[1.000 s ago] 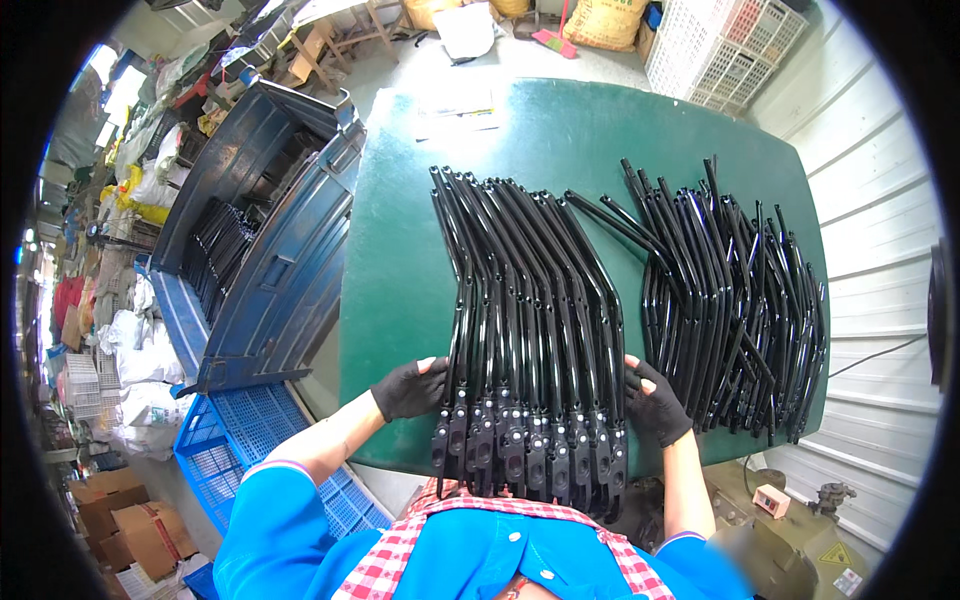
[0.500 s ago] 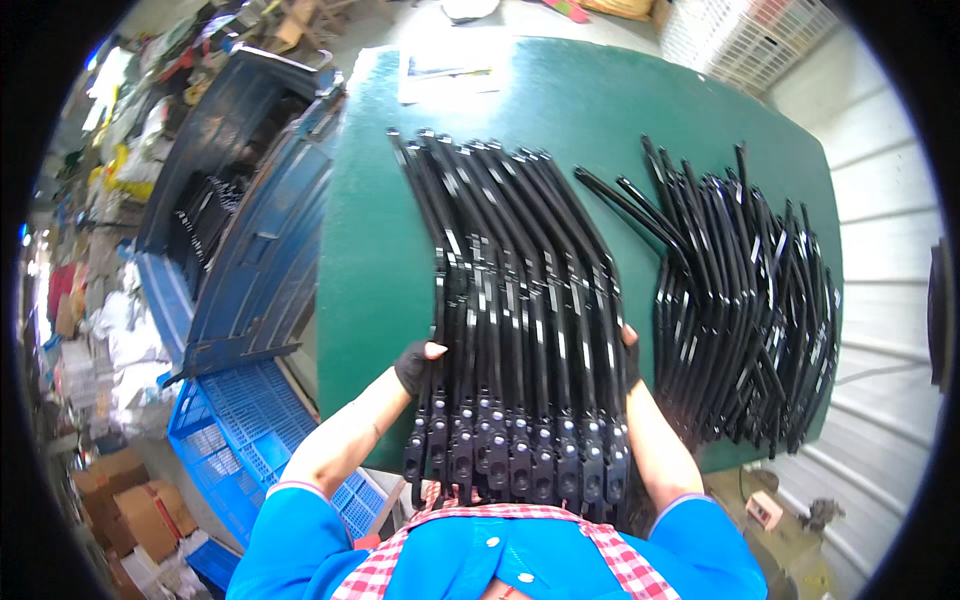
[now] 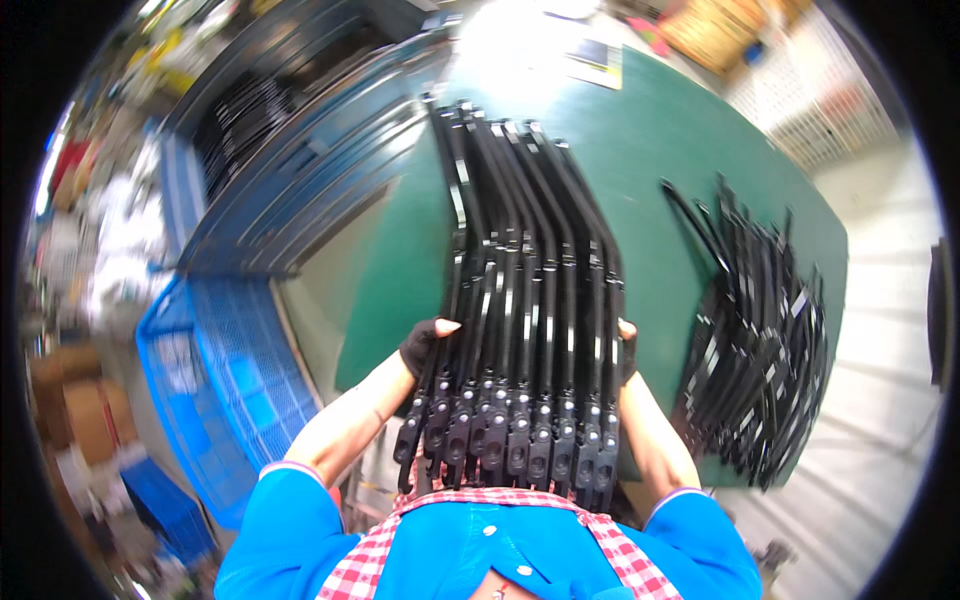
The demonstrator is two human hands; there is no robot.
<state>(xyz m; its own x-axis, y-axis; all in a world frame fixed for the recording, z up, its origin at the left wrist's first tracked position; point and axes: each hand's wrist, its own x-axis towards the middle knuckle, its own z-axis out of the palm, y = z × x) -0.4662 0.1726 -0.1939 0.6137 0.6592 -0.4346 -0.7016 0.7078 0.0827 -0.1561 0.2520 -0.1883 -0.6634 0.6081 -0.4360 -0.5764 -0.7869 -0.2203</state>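
A broad bundle of glossy black wiper arms (image 3: pixel 525 290), bent partway along and with hinged ends toward my body, lies side by side between my two hands. My left hand (image 3: pixel 425 345), in a dark fingerless glove, grips the bundle's left side with the thumb on top. On the opposite side my right hand (image 3: pixel 628 350), gloved alike, presses against the outermost arm; most of its fingers are hidden underneath. The near ends reach past the table's front edge, close to my checked apron.
A looser pile of the same black arms (image 3: pixel 755 350) lies on the right of the green table (image 3: pixel 640 130). Left of the table stands a blue metal bin (image 3: pixel 300 180) with black parts inside. Closer in is a blue plastic crate (image 3: pixel 235 370). Cardboard boxes (image 3: pixel 100 410) sit further left.
My view has turned left, so the table and loose pile appear further right and the blue bin nearer. The bundle, still between both hands, has swung leftward with me relative to the table.
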